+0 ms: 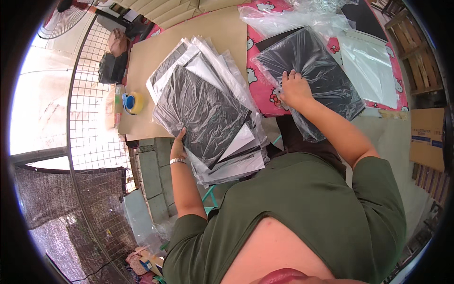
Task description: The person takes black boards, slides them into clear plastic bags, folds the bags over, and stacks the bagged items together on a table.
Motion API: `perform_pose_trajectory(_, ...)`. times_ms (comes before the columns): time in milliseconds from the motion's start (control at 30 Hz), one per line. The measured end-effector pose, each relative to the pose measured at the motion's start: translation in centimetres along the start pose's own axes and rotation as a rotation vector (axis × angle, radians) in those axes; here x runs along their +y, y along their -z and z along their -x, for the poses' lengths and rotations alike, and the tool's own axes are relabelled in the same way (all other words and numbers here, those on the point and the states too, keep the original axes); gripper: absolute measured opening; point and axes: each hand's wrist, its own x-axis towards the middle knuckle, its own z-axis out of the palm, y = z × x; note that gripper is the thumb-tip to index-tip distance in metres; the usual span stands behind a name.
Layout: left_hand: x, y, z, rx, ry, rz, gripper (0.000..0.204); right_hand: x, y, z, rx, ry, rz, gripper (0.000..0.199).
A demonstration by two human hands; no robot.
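My left hand (178, 146) grips the lower left edge of a plastic-wrapped black sheet (198, 111), thumb on top and the other fingers hidden beneath. That sheet lies at an angle over a stack of black and white sheets in clear plastic (243, 163), whose near end juts past the table edge towards my lap. On the right, my right hand (296, 90) rests with its fingers lying on another plastic-wrapped black sheet pack (326, 80). This pack slants across the table, its near corner overhanging the edge. Part of another black sheet (272, 41) shows behind it.
Brown board (142, 71) covers the table's left part, and a pink patterned cloth (259, 90) the right. A yellow tape roll (135, 102) stands at the left edge. Loose clear plastic (293, 21) lies at the back, a pale plastic-wrapped pack (371, 68) at the right.
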Motion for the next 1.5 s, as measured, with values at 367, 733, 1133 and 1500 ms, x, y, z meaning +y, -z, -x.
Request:
perform_pose_trajectory(367,-0.5,0.2,-0.2,-0.014,-0.094,-0.004,0.053,-0.9,8.3,-4.4,0.09,0.064,-0.161,0.023)
perform_pose_trajectory(733,6.0,0.5,-4.4,0.057,-0.199,-0.043,0.069,11.3,20.9,-12.2,0.566,-0.057,-0.715,0.039)
perform_pose_trajectory(1133,0.1,2.0,0.2,0.016,-0.219,0.076,0.057,9.8,-2.7,-19.1,0.167,-0.334,-0.92,0.046)
perform_pose_trajectory(1500,-5.1,8.7,4.8,0.109,-0.346,0.163,0.054,-1.4,-2.2,-18.4,-0.616,-0.287,-1.518,0.04)
